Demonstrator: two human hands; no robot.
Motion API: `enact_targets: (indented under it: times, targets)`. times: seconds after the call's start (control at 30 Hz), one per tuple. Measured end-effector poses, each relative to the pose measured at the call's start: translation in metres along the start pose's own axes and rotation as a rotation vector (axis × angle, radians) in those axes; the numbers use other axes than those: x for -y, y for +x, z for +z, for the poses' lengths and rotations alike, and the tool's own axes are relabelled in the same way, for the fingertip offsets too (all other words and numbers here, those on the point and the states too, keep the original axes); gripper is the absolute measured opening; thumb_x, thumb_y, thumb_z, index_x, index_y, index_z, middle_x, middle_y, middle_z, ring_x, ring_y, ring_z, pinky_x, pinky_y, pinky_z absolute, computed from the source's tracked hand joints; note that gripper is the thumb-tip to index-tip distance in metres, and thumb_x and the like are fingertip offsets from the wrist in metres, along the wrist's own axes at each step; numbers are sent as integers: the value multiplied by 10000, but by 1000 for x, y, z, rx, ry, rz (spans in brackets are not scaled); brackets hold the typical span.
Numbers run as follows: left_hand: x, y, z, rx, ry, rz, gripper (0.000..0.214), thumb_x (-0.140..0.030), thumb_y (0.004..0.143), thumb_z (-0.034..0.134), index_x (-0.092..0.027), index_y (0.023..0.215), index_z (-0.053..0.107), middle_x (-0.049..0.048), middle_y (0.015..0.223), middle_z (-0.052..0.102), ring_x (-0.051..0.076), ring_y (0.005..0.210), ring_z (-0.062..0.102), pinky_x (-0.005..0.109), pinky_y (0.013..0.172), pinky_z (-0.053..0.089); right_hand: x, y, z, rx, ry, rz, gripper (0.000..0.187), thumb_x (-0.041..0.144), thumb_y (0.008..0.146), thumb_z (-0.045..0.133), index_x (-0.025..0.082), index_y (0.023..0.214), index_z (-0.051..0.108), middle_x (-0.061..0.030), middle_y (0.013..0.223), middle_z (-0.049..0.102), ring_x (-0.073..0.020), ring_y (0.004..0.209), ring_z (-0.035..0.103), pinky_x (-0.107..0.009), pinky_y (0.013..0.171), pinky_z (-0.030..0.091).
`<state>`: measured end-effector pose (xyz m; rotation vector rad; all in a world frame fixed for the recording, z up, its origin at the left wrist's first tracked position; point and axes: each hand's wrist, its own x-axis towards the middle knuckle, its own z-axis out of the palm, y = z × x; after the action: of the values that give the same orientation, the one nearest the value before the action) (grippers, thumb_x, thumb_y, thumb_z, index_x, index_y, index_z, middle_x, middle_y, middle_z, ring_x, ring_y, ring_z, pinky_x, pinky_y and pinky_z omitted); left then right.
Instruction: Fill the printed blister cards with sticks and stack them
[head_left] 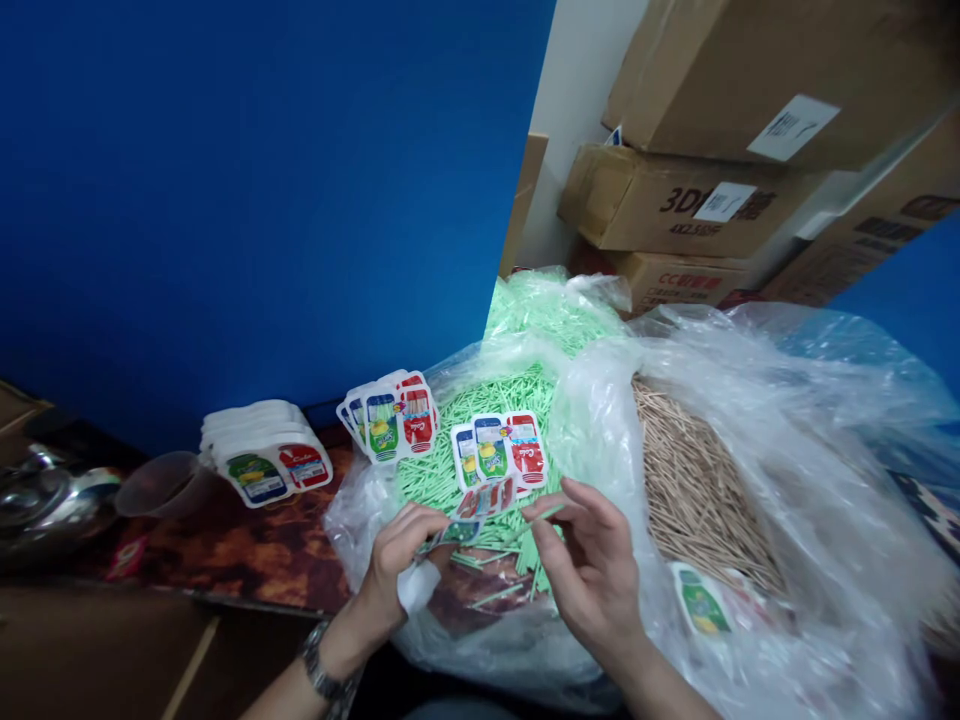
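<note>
My left hand (pixel 405 550), with a watch on its wrist, is closed on a small printed packet (pixel 487 497) with red and green drink pictures, held tilted. Between the thumb and fingers of my right hand (pixel 589 565) is a thin green stick (pixel 545 514), just right of the packet. Below both hands spreads a heap of loose green sticks (pixel 472 400) in a clear plastic bag. Several printed packets (pixel 491 448) lie on the heap, marked with a green-and-blue bottle and a red cola bottle. Another overlapping group of packets (pixel 401 420) rests at the heap's left edge.
A stack of printed packets (pixel 274 465) stands at left beside a clear plastic cup (pixel 161 487) and a shiny metal object (pixel 52 500). At right, brown sticks (pixel 697 490) fill another plastic bag, with a packet (pixel 703 600) near them. Cardboard boxes (pixel 675 195) are piled behind.
</note>
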<state>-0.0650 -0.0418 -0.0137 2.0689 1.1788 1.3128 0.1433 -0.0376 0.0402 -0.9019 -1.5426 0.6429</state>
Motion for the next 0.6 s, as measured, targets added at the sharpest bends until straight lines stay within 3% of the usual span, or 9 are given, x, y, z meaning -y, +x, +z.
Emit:
enact_targets:
  times: [0.1, 0.3, 0.4, 0.5, 0.6]
  targets:
    - [-2, -1, 4, 36, -20, -2, 132, -90, 833, 610, -171, 934, 638, 57, 810, 685, 191, 757, 632, 307, 674, 510, 15, 10, 4, -46, 87, -163, 528, 20, 831, 538, 306, 1263, 440, -18, 910, 643, -173, 853, 624, -363, 771, 526]
    - [-8, 0, 7, 65, -52, 21, 130, -84, 843, 589, -170, 933, 625, 48, 807, 680, 187, 748, 617, 310, 680, 496, 8, 18, 9, 121, -74, -453, 582, -51, 775, 542, 270, 1252, 451, -34, 954, 700, -166, 839, 652, -359, 762, 547]
    - [-6, -2, 6, 79, -74, 4, 124, -108, 858, 590, -167, 959, 632, 54, 825, 684, 193, 764, 615, 316, 690, 493, 6, 20, 9, 183, -255, -552, 413, 33, 816, 561, 222, 1181, 530, -46, 928, 718, -166, 855, 644, -332, 788, 544]
    - [-3, -3, 5, 97, -101, 29, 183, -119, 848, 603, -174, 1021, 627, 71, 887, 692, 207, 809, 621, 334, 721, 494, 7, 18, 7, 278, -433, -587, 159, 229, 877, 556, 208, 1017, 629, -77, 1014, 702, -226, 1015, 587, -440, 939, 470]
    - [-3, 0, 5, 106, -106, 51, 211, -99, 852, 584, -184, 1041, 622, 75, 899, 697, 207, 814, 624, 335, 722, 497, 9, 18, 5, 338, -494, -586, 175, 284, 889, 534, 200, 1002, 638, -100, 1123, 650, -259, 1106, 527, -519, 1018, 381]
